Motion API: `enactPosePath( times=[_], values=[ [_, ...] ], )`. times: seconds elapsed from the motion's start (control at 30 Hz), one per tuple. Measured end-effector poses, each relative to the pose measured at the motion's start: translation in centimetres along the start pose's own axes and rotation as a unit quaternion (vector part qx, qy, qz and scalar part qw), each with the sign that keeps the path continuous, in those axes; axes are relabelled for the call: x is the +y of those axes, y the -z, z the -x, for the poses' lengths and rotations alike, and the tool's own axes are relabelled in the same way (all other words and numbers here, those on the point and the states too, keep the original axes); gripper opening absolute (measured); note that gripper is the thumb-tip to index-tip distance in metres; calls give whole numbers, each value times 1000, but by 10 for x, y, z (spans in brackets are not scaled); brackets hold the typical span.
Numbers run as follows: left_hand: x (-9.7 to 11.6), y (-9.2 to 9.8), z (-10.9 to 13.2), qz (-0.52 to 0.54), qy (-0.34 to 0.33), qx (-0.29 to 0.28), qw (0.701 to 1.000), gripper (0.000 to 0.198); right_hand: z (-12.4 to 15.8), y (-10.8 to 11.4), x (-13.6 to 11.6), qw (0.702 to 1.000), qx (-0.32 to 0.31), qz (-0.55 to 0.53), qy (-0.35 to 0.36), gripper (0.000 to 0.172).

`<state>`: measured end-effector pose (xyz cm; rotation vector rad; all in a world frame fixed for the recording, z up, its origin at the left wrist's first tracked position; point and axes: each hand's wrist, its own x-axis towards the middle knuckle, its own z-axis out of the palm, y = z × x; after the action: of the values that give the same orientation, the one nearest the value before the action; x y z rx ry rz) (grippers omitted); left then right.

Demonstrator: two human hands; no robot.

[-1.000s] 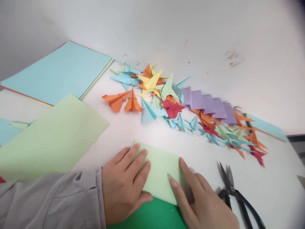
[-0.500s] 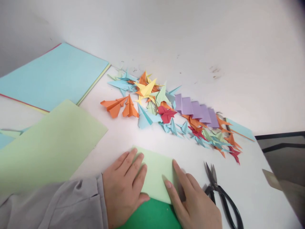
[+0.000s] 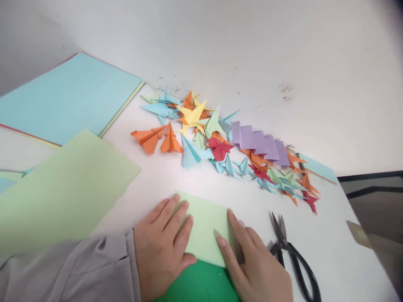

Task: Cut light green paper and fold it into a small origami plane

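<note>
A small light green sheet of paper (image 3: 206, 222) lies on the table in front of me, its near edge over a dark green surface (image 3: 201, 283). My left hand (image 3: 166, 243) rests flat on its left side, fingers stretched out. At the right side, my right hand (image 3: 252, 260) touches the sheet with index finger and thumb apart. The tips press at the right edge; the other fingers are curled and partly hidden. Just right of that hand lies a pair of black-handled scissors (image 3: 285, 245), blades slightly apart.
Folded paper planes (image 3: 192, 115) in several colours lie in a long pile along the wall. A pleated purple paper (image 3: 260, 142) sits on it. At left are a larger light green sheet (image 3: 72, 184) and a stack of big blue sheets (image 3: 72, 96). The table's edge runs down the right.
The view has shifted very slightly. Both hands keep the same places on the light green sheet.
</note>
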<state>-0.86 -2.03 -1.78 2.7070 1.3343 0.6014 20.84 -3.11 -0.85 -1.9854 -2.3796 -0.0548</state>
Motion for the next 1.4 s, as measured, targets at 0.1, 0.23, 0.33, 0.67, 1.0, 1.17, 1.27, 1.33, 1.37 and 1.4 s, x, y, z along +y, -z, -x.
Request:
enactPosePath(
  times=[0.1, 0.23, 0.33, 0.67, 1.0, 1.17, 1.27, 1.33, 1.37, 1.4],
  values=[
    [0, 0, -1, 0, -3, 3, 1000, 53, -1, 1, -1, 1000, 10, 7, 3, 56],
    [0, 0, -1, 3, -13, 10, 1000, 50, -2, 2, -3, 1000, 23, 12, 8, 56],
    [0, -1, 0, 3, -11, 7, 1000, 51, -3, 2, -4, 999, 33, 14, 10, 55],
    [-1, 0, -1, 0, 4, -5, 1000, 52, -4, 2, -4, 999, 37, 14, 13, 56],
    [-2, 2, -2, 0, 2, -16, 1000, 48, -4, 3, -5, 999, 38, 12, 13, 55],
    [-3, 4, -3, -5, -6, -23, 1000, 46, -4, 3, -5, 999, 41, 7, 8, 56],
    [-4, 5, -3, -10, -10, -25, 1000, 44, -4, 4, -6, 999, 36, 3, 0, 55],
    [-5, 5, -3, -14, -14, -25, 999, 43, -4, 5, -7, 999, 36, 1, -4, 54],
    [-5, 5, -4, -16, -16, -25, 999, 43, -4, 5, -7, 999, 35, -1, -6, 54],
    [-5, 4, -4, -18, -19, -23, 999, 43, -4, 5, -7, 999, 35, -3, -9, 53]
  ],
)
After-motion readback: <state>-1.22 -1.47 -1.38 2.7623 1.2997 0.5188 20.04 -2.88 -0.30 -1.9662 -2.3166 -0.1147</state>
